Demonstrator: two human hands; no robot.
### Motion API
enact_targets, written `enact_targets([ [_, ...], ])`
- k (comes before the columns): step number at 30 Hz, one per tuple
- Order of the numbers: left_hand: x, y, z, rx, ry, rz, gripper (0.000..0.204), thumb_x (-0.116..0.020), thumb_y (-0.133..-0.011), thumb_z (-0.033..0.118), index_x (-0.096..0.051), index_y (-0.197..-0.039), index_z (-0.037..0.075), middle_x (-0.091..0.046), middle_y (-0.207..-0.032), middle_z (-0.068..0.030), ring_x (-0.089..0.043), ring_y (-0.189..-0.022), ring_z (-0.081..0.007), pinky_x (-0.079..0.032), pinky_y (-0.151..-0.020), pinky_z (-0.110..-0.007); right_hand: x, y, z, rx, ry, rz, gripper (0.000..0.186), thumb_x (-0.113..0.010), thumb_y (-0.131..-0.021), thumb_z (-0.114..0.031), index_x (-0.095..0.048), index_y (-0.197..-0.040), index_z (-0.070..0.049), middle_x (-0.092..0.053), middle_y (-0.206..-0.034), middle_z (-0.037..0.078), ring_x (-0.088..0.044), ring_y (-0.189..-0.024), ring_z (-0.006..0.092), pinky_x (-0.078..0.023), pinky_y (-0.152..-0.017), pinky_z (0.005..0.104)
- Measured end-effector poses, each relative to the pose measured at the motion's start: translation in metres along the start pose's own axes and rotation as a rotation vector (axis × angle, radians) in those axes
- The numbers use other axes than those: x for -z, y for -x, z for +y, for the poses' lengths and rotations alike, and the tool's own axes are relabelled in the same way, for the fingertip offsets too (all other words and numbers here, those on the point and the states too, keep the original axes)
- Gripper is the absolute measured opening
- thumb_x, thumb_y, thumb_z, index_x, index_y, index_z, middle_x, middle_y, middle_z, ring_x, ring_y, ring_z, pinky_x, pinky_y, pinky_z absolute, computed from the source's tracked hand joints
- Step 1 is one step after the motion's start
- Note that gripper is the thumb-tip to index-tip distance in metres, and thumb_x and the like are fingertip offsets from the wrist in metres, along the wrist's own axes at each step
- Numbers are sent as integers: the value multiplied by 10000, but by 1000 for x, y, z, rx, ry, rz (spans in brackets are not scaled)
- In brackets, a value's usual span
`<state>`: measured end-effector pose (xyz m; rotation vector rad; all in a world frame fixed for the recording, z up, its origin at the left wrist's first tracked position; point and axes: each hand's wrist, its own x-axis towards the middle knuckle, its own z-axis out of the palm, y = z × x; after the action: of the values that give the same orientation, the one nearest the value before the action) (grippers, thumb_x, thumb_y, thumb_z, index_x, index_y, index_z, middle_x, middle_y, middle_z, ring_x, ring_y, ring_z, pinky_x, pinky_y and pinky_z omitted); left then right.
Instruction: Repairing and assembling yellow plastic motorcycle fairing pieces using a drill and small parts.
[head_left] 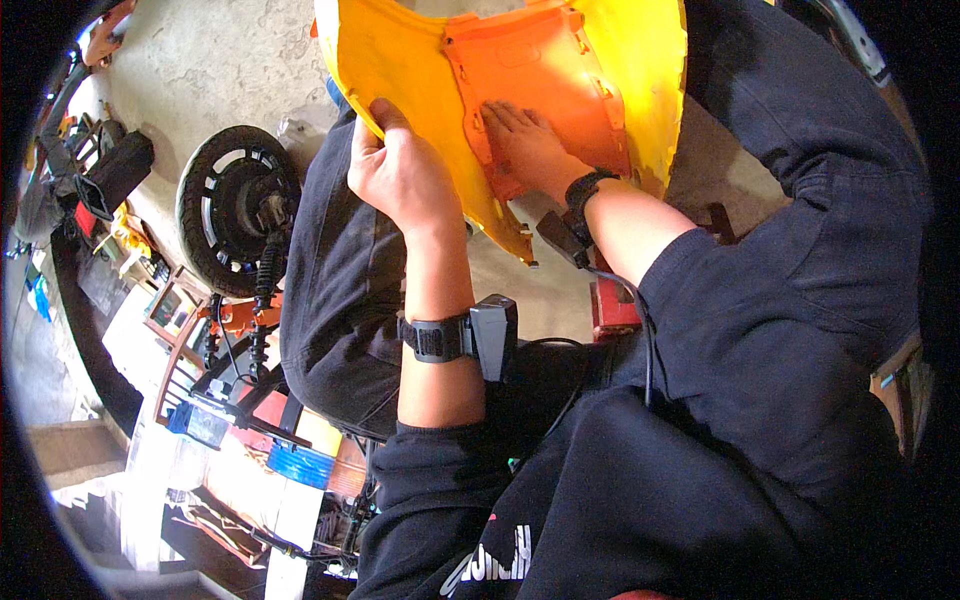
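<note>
A curved yellow plastic body panel (400,75), like a scooter fairing, rises in front of me between my knees. Set against its inner face is an orange plastic piece (560,95) with small tabs along its sides. My left hand (400,175) grips the panel's left edge, thumb on the inside and the other fingers curled behind it. Flat on the orange piece lies my right hand (527,150), its fingers stretched out and pressing against the surface. The panel's upper part runs out of view.
On the concrete floor (200,60) at left stands a wheel with a black tyre (240,210), joined to a shock absorber (264,290). Tools and parts clutter the far left. A red object (613,308) sits below the panel. Cables hang from my wrist straps.
</note>
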<state>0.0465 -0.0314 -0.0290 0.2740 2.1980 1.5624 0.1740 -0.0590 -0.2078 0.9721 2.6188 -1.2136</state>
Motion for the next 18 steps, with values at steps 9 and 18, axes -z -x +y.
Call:
enact_targets([
  [9, 8, -2, -2, 59, 31, 46, 252, -535, -1029, 154, -681, -1031, -52, -697, -906, -22, -582, -749, -62, -460, -683, -223, 7, -2, -1, 34, 5, -108, 888, -715, -760, -261, -294, -1507, -32, -320, -1567, 141, -275, -1467, 292, -254, -1153, 536],
  [18, -2, -20, -4, 50, 76, 59, 277, -532, -1031, 166, -692, -951, -46, -663, -790, -1, -541, -644, -51, -431, -601, -220, -7, 10, -15, -1, 97, -58, 1056, -776, -685, -430, -274, -1504, 9, -314, -1551, 195, -240, -1468, 350, -182, -1177, 561],
])
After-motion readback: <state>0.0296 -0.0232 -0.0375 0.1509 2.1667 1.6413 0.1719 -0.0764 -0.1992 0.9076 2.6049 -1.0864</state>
